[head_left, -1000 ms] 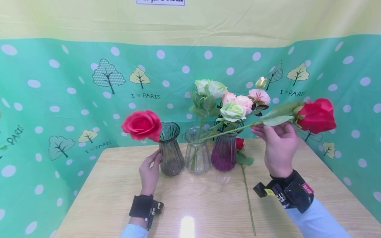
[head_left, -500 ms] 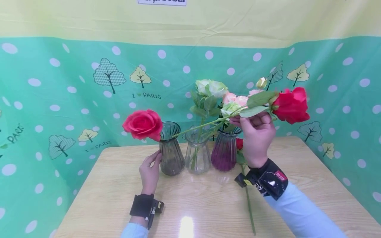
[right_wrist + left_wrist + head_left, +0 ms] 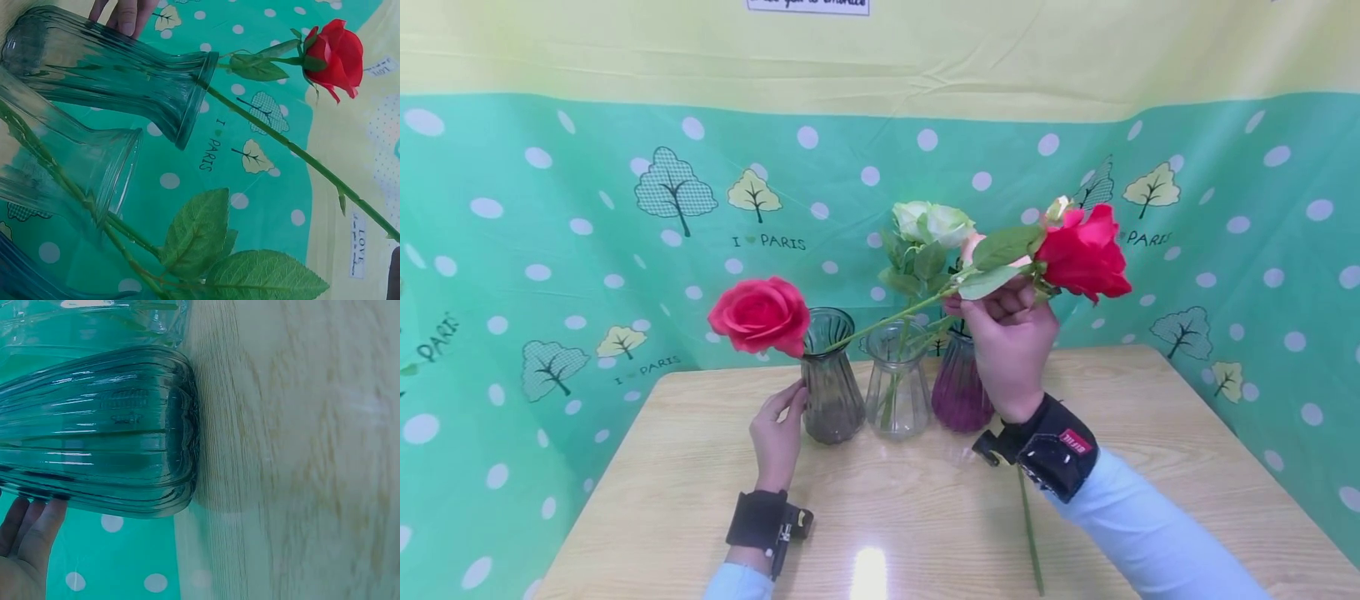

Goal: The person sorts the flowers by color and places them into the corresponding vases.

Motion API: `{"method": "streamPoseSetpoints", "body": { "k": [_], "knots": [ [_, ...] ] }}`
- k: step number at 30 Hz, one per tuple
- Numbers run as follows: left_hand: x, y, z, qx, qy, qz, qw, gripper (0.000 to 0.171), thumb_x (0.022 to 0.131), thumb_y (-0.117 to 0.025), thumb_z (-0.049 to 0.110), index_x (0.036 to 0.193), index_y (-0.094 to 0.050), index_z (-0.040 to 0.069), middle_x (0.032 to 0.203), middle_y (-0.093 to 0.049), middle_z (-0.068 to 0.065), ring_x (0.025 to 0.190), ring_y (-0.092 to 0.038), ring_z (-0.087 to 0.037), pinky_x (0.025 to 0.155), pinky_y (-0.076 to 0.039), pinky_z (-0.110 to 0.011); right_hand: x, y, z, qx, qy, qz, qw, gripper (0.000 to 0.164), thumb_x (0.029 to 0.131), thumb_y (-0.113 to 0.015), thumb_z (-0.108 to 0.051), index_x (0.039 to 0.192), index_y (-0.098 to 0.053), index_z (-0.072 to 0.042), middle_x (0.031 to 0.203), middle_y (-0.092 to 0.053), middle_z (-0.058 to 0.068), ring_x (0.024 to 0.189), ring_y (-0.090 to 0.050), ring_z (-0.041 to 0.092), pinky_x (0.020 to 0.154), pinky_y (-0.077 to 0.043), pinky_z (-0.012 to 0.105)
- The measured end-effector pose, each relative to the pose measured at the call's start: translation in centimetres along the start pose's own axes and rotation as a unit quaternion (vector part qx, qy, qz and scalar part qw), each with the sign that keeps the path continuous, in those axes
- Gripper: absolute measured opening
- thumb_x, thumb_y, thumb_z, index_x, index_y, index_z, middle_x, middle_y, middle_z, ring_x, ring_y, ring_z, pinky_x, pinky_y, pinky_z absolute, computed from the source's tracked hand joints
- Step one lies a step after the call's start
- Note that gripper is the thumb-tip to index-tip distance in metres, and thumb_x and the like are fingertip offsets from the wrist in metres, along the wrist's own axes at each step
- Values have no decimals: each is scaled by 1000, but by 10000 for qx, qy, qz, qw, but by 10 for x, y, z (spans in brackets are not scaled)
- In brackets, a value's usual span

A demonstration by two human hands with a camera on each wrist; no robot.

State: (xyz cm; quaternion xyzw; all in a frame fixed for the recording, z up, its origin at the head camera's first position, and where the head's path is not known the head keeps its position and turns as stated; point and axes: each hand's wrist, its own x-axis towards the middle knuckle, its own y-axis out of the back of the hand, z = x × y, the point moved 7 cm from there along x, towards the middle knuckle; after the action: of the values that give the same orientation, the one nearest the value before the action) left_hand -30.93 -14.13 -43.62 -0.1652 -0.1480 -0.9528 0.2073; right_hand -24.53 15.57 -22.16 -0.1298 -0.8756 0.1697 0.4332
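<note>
My right hand (image 3: 1011,346) pinches a red rose (image 3: 1086,254) by its stem, just below the bloom and beside two green leaves. The lower stem (image 3: 294,147) slants down left to the mouth of a grey ribbed glass vase (image 3: 833,400). A second red rose (image 3: 758,317) leans out over the left of that vase, its stem going in at the mouth. My left hand (image 3: 777,433) rests its fingertips against the vase's left side. In the left wrist view, its straight fingers (image 3: 44,531) touch the ribbed glass of the upright vase.
Right of the grey vase stand a clear vase (image 3: 897,400) with white-green roses (image 3: 932,223) and a purple vase (image 3: 958,396), partly behind my right hand. A loose stem (image 3: 1032,533) lies on the wooden table (image 3: 647,500). A green dotted cloth (image 3: 572,250) hangs behind.
My right hand has moved left with the rose, bringing its stem end from over the clear vase to the grey vase's mouth. My left hand stays at the grey vase.
</note>
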Motion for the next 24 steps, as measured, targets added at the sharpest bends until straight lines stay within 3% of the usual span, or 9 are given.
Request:
{"method": "streamPoseSetpoints", "body": {
  "k": [4, 10, 13, 17, 20, 24],
  "knots": [
    [0, 0, 0, -22, -23, -15, 10000, 25, 90, -63, 26, 111, -70, 15, 106, -70, -4, 82, -59, 11, 73, -49, -7, -4, -8, 4, -182, -32, -153, 9997, 31, 73, -62, 21, 92, -62, -3, 78, -72, -2, 67, -70, 13, 65, -60, 32],
    [-1, 1, 1, -124, -5, -22, 9999, 24, 90, -63, 24, 110, -70, 14, 106, -70, -4, 82, -60, 10, 72, -50, -7, -9, -19, 10, -901, -12, -350, 9953, 28, 72, -68, 15, 83, -58, -9, 67, -65, -10, 62, -66, 6, 65, -59, 25],
    [0, 0, 1, -150, -40, -9, 9999, 24, 90, -63, 24, 110, -70, 14, 105, -70, -4, 82, -60, 10, 72, -50, -7, -11, -24, 12, -1325, 162, -481, 9899, 20, 73, -68, 13, 76, -58, -3, 62, -57, -12, 57, -57, 1, 61, -53, 17],
    [0, 0, -1, -130, -42, 18, 9999, 23, 89, -64, 24, 110, -70, 15, 105, -71, -4, 83, -60, 9, 73, -50, -7, -15, -30, 18, -1865, 245, -690, 9797, 14, 74, -70, 7, 69, -58, 3, 58, -50, -7, 55, -47, 3, 57, -45, 15],
    [-1, 0, -1, -142, -13, 23, 9999, 23, 89, -64, 24, 110, -70, 16, 105, -71, -3, 84, -60, 8, 74, -50, -7, -19, -32, 25, -2142, 77, -773, 9737, 16, 74, -72, 2, 66, -58, 0, 57, -51, -1, 55, -48, 4, 57, -44, 16],
    [-1, 0, 0, -140, 12, 26, 9999, 23, 89, -64, 25, 109, -70, 15, 105, -71, -2, 85, -60, 8, 73, -50, -7, -23, -39, 30, -2102, 130, -896, 9735, 15, 73, -72, 3, 81, -60, 1, 61, -53, 6, 56, -48, 5, 54, -43, 17]
  ]
}}
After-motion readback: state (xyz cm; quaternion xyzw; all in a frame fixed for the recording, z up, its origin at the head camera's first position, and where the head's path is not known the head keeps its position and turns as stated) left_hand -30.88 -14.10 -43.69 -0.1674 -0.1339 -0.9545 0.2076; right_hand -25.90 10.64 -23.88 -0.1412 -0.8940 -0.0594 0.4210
